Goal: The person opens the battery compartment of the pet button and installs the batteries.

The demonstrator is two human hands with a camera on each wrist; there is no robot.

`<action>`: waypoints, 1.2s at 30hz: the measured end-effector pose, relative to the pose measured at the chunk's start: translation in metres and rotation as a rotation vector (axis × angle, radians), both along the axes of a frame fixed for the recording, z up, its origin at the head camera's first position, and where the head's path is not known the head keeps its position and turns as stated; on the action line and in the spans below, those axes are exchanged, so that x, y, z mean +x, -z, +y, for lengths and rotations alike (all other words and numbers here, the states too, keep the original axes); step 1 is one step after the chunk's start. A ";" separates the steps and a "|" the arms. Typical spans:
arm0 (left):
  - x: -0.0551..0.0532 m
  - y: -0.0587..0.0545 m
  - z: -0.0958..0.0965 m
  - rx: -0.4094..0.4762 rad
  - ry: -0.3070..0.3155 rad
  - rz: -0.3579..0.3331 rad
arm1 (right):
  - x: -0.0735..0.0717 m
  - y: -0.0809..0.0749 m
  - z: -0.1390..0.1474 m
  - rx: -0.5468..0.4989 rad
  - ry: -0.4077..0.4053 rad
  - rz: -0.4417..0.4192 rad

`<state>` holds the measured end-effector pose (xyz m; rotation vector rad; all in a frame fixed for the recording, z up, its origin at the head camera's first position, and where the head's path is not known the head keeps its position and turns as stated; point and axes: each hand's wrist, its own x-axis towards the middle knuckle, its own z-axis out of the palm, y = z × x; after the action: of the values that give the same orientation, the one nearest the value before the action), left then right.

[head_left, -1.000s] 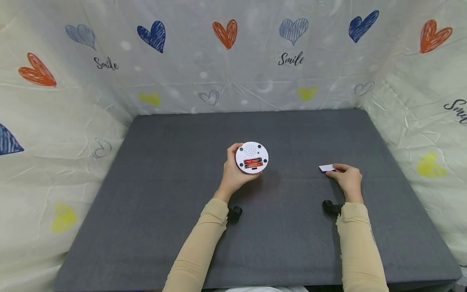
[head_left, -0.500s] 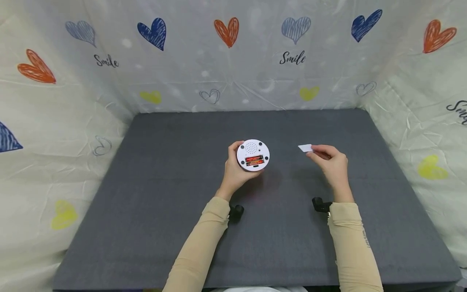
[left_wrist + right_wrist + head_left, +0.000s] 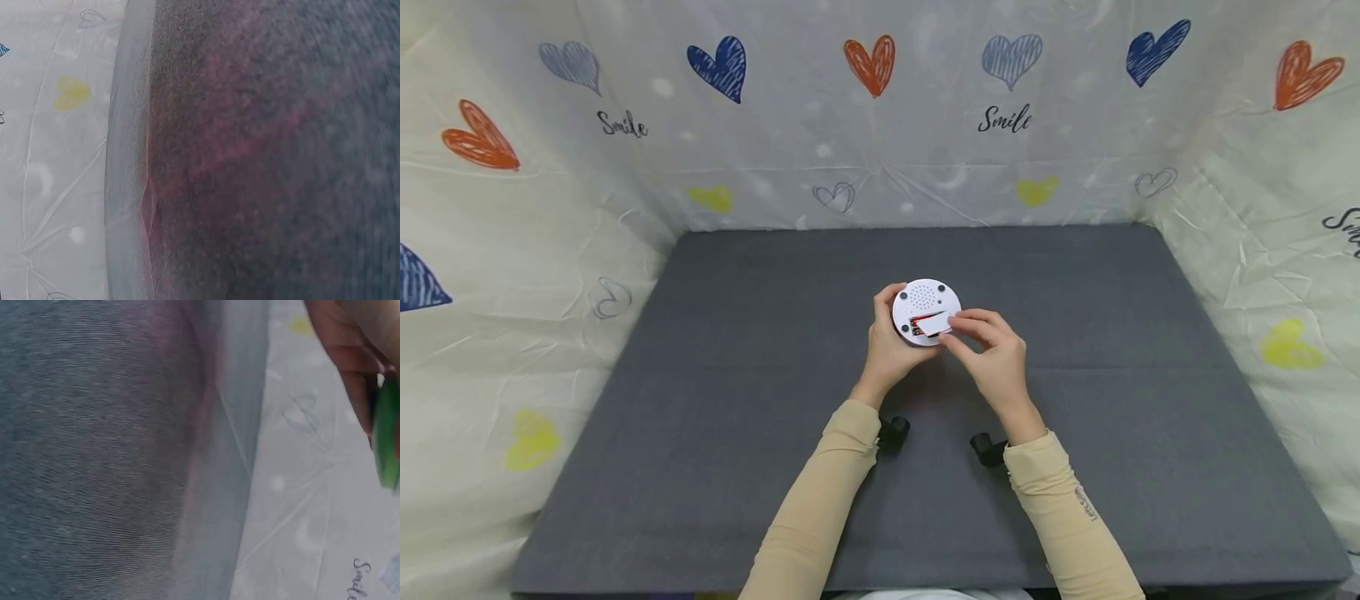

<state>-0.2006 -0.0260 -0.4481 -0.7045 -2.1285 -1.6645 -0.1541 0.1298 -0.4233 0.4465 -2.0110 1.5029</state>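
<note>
My left hand (image 3: 889,360) grips a round white device (image 3: 925,294) by its rim above the table. Its underside faces up, with speaker holes, dark feet and a battery compartment. Red batteries (image 3: 916,326) show at the left of that compartment. Between thumb and fingers, my right hand (image 3: 998,360) pinches a small white battery cover (image 3: 935,323), held slanted over the compartment and hiding much of it. Whether the cover touches the device cannot be told. The right wrist view catches part of a hand (image 3: 356,347) and the device's green side (image 3: 385,440). The left wrist view has neither hand.
A dark grey cloth (image 3: 760,375) covers the table below both hands. Pale curtains (image 3: 775,142) printed with hearts close off the back and sides. Black wrist cameras are worn on both wrists, close to each other.
My right hand has moved left with the battery cover, from the table's right side to over the device's compartment. The left hand with the device has shifted only slightly up and right.
</note>
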 end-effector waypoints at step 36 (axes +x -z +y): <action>0.001 -0.001 -0.004 -0.006 -0.046 -0.022 | -0.014 0.011 -0.014 0.326 0.106 0.104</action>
<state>-0.1991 -0.0297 -0.4473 -0.6377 -2.1489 -1.6499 -0.1681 0.1161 -0.4344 0.5282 -2.1659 1.0686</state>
